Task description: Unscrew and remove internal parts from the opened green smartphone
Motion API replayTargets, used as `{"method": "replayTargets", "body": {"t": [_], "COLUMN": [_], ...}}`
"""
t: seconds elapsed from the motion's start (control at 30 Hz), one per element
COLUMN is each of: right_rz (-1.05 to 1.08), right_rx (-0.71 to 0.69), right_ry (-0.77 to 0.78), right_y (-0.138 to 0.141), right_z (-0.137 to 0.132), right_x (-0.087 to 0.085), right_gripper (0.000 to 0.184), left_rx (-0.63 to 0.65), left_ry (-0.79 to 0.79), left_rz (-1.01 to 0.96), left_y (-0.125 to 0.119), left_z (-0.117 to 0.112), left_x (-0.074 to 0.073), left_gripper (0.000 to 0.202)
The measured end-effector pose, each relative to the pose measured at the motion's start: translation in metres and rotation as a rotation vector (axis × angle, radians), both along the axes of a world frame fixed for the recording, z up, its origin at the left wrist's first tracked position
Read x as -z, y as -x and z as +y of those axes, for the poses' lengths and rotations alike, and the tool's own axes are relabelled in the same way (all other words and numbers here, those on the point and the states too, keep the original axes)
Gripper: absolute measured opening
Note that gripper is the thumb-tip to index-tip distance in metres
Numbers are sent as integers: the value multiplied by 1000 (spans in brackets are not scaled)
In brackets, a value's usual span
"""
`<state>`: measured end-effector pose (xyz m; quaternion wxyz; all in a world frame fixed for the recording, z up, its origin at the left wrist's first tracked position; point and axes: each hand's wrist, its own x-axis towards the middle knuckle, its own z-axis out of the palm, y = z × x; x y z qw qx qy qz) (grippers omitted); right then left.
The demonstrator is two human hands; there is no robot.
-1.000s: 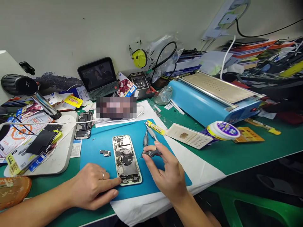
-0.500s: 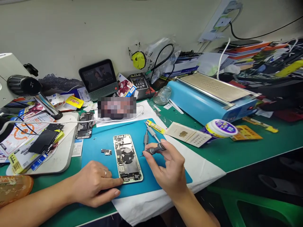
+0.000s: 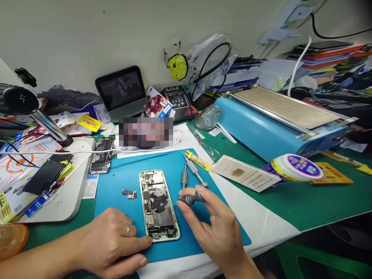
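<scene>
An opened phone point(image 3: 158, 205) with its insides showing lies lengthwise on a blue mat point(image 3: 122, 182). My left hand point(image 3: 112, 244), with a ring on one finger, rests on the mat's near edge, its fingertips pressed against the phone's lower left corner. My right hand point(image 3: 215, 228) pinches a grey screwdriver point(image 3: 190, 199) between thumb and fingers just right of the phone, its tip pointing towards the phone. Two more grey screwdrivers point(image 3: 188, 174) lie on the mat beyond it. A small loose metal part point(image 3: 129, 193) sits on the mat left of the phone.
A blue heating machine point(image 3: 270, 124) stands at the back right, with a tape roll point(image 3: 293, 166) and a card point(image 3: 245, 176) in front. A small screen point(image 3: 122, 93) stands by the wall. Another phone part point(image 3: 100, 155), packaging and a white pad point(image 3: 66, 193) crowd the left.
The camera has come a little closer and lower. My right hand has tilted the screwdriver flatter, beside the phone. My left hand stays at the phone's corner.
</scene>
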<state>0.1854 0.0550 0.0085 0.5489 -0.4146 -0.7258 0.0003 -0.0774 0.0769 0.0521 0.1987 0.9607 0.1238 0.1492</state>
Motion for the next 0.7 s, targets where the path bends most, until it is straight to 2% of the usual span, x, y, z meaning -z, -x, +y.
{"method": "replayTargets", "body": {"t": [0.33,0.7], "right_rz": [-96,-125], "right_rx": [-3,41], "right_ry": [-1,-53], "right_y": [-1,1], "right_z": [1,2], "right_x": [-5,-9], "right_gripper": [70,67], "left_rx": [11,18], "left_ry": [61,30], "left_rz": [60,62], "left_y": [3,5], "left_z": [-1,-1], "left_x": [1,1], "left_gripper": [41,40]}}
